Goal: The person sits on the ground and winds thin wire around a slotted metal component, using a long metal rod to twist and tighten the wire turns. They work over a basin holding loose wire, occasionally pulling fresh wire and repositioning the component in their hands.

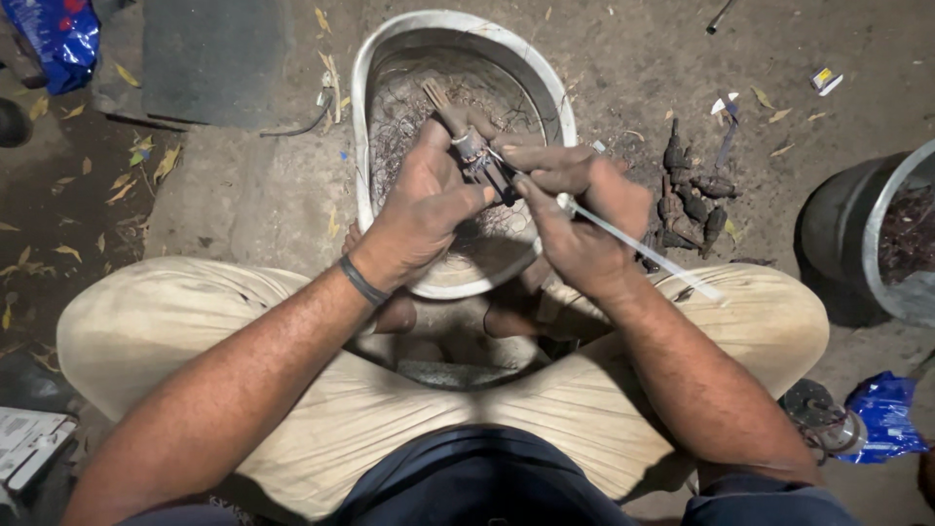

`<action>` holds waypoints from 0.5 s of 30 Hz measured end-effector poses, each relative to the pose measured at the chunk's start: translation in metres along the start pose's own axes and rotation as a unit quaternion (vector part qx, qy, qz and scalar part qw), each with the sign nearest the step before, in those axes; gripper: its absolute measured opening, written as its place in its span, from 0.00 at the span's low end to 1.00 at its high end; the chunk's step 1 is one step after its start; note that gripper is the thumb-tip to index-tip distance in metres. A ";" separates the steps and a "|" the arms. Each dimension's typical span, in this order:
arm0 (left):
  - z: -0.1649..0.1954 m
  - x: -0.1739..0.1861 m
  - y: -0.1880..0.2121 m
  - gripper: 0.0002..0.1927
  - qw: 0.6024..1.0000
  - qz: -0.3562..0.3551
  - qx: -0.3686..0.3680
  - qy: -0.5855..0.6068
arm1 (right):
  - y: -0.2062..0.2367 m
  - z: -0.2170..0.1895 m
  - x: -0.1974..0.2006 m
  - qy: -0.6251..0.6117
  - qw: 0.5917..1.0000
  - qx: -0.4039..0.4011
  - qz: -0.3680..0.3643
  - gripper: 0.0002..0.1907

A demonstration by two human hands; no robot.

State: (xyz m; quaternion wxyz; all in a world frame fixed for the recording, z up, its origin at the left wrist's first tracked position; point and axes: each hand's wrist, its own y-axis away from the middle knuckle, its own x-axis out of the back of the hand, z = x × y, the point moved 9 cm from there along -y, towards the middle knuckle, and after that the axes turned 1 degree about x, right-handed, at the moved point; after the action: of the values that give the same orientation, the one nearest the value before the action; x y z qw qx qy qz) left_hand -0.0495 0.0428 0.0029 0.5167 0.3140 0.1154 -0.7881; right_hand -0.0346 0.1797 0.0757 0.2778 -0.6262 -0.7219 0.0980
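Note:
I sit cross-legged on the ground over a dented metal basin (393, 39). My left hand (427, 200) grips a small dark cylindrical part (469, 146) with a metal band, held above the basin. My right hand (575, 219) holds a thin pale rod-like tool (648, 251) whose tip meets the part; its long end sticks out to the right over my thigh. Both hands are grimy. A dark band circles my left wrist.
A pile of similar dark parts (690, 200) lies on the dirt right of the basin. A round metal tub (881, 239) stands at the far right, blue plastic bags (886, 414) (60, 34) at lower right and top left, a dark mat (214, 58) at the back.

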 end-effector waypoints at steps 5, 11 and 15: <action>-0.001 -0.004 0.002 0.26 0.999 -0.035 0.010 -0.001 | 0.002 0.004 0.009 -0.063 0.997 -0.045 -0.030 0.10; -0.002 -0.006 0.000 0.29 0.998 -0.049 0.006 -0.035 | 0.000 0.000 0.011 -0.007 0.999 -0.017 -0.051 0.09; 0.006 -0.005 0.002 0.31 0.996 -0.035 -0.019 -0.073 | 0.002 -0.004 0.004 0.055 0.998 -0.021 -0.036 0.11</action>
State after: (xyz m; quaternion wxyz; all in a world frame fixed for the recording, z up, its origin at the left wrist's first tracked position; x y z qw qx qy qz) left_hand -0.0491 0.0428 0.0111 0.5014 0.2411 0.1032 -0.8245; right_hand -0.0307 0.1832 0.0792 0.3075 -0.6097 -0.7296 0.0379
